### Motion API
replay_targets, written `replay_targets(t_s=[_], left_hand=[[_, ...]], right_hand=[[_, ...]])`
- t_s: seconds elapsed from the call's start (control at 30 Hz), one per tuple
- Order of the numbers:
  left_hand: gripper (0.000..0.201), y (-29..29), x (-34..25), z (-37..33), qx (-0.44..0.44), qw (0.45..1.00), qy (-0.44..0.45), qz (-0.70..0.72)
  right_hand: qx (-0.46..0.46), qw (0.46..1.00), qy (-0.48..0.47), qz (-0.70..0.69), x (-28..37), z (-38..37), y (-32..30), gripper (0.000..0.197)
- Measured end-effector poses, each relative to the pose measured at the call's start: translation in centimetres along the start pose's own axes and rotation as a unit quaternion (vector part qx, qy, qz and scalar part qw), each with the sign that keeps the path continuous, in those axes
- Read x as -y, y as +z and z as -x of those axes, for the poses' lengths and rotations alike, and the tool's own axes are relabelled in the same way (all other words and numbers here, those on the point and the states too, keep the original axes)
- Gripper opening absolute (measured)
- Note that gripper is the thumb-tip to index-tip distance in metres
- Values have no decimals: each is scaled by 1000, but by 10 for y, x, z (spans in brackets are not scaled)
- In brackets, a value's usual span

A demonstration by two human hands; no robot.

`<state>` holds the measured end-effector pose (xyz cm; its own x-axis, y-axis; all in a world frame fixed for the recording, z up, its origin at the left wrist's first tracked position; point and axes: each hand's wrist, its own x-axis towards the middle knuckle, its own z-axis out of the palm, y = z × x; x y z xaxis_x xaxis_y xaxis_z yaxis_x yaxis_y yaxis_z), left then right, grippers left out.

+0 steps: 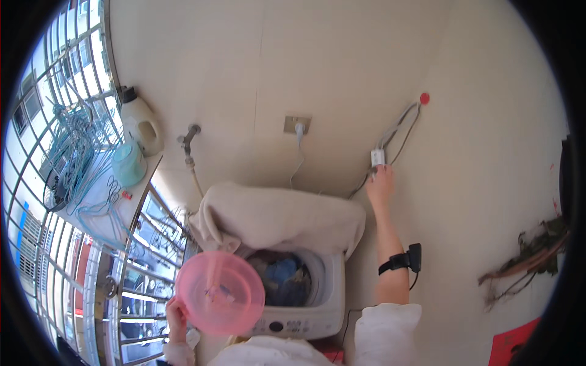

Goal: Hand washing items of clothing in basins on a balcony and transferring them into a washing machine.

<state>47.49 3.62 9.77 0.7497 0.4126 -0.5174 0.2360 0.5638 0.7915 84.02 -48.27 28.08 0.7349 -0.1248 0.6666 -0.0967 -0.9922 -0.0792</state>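
My left hand (177, 312) grips the rim of a translucent pink plastic basin (201, 308), tilted in front of the washing machine's left side. Patterned marks show on the basin's bottom. My right arm stretches up along the wall, with a black band on the forearm. At its end, the fingers of my right hand (382, 180) close at the lower end of a white socket block (378, 158), around what looks like a dark plug (372, 172). The fingers partly cover it. Below, the top-loading washing machine (332, 287) stands open with dark and blue clothes (284, 274) inside.
A beige cloth (281, 213) drapes over the machine's raised lid. On the wall are a tap (190, 139) and a socket with a white plug (299, 129). Left, a shelf (137, 210) holds a jug (140, 122), a teal container (129, 165) and tangled hangers (79, 140) beside window bars.
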Motion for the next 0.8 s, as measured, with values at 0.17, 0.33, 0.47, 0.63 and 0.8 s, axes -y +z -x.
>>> replay_targets(t_s=[0.17, 0.33, 0.47, 0.63, 0.8], left_hand=[[8, -18, 27, -19, 32, 994, -6, 106], [9, -20, 39, -18, 33, 991, -42, 126], [10, -28, 43, -14, 5, 992, -30, 121], [21, -21, 40, 14, 14, 989, 37, 140], [21, -23, 28, 42, -35, 988, 79, 132]], right_hand=[[88, 992, 20, -94, -21, 133, -64, 28], [320, 909, 44, -265, -39, 316, -77, 29], [371, 897, 1, -240, -33, 396, -103, 35], [355, 907, 42, -223, -37, 434, -99, 38], [406, 890, -50, -201, -17, 438, -88, 38]])
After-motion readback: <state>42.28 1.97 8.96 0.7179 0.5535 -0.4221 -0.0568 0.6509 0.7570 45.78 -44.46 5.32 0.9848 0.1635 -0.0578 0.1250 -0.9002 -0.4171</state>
